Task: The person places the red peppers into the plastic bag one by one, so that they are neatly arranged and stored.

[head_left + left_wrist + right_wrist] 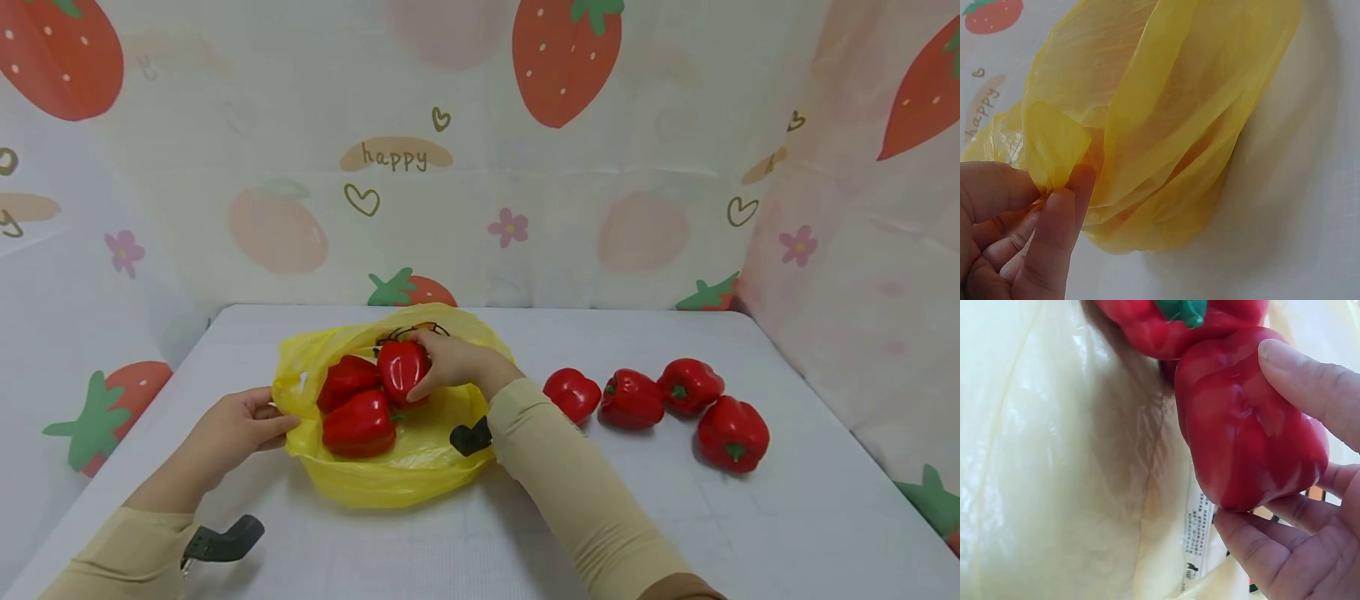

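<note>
A yellow plastic bag (390,492) lies spread open on the table. My left hand (238,425) pinches its left edge; in the left wrist view, thumb and fingertips grip a gathered fold of the bag (1166,94). Inside the opening, my right hand (450,362) holds a red bell pepper (402,368) between thumb and fingers. The right wrist view shows that held bell pepper (1247,425) close to another pepper with a green stem (1182,309). Two more red bell peppers, one at the front (360,425) and one behind it (349,380), lie in the bag.
Right of the bag, several red bell peppers (632,400) sit on the white table (450,550), the nearest partly behind my right sleeve (562,475). A strawberry-print curtain (465,183) hangs behind and at both sides. Printed black lines show on the bag's far inner side.
</note>
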A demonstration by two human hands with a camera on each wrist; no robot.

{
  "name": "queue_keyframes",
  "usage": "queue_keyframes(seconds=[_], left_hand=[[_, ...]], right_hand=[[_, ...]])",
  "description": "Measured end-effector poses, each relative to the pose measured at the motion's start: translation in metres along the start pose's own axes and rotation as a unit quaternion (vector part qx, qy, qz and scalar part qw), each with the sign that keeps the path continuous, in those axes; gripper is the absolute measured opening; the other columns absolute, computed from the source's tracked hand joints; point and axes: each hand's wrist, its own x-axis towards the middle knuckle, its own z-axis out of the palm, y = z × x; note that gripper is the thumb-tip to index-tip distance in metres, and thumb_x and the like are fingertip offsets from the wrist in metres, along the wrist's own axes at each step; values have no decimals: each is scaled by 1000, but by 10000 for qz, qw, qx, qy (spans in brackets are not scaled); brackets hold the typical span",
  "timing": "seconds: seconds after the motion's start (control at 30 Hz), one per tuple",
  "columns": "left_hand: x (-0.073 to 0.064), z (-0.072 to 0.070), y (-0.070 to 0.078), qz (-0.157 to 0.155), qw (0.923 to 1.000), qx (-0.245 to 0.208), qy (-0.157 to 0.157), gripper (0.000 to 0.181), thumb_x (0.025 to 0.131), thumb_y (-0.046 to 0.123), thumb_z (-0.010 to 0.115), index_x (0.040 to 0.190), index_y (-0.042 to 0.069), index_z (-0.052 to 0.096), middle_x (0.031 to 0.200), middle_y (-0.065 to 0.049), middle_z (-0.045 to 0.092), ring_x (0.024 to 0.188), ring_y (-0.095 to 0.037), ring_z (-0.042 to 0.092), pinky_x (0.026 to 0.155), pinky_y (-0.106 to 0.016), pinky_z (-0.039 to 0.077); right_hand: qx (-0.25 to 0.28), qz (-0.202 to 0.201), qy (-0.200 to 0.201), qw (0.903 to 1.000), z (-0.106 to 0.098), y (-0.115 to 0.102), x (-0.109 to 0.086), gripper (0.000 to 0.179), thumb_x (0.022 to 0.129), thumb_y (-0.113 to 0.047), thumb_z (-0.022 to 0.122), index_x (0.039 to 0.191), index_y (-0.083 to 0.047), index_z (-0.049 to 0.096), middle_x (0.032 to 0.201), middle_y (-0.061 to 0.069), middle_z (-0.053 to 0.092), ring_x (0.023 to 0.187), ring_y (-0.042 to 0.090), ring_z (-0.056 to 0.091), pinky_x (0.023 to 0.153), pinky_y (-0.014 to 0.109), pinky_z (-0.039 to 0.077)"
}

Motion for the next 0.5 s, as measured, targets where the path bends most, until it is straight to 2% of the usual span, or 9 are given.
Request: queue_keyframes(seconds=[0.17,0.5], left_hand=[[0,0,-1,-24,10000,-18,27,61,84,31,65,130,-3,44,116,-21,59,91,-21,64,79,-35,53],[2,-1,-1,-109,9999,-8,35,63,84,33,65,131,-2,43,121,-22,56,93,-21,63,81,-38,52]], right_hand=[[128,129,-119,9998,3,-1,1,93,69,-33,80,142,-16,24,132,3,41,116,19,41,93,31,44],[131,119,-214,9996,8,-1,3,90,69,-33,79,140,-17,27,128,1,44,114,18,41,92,30,44]])
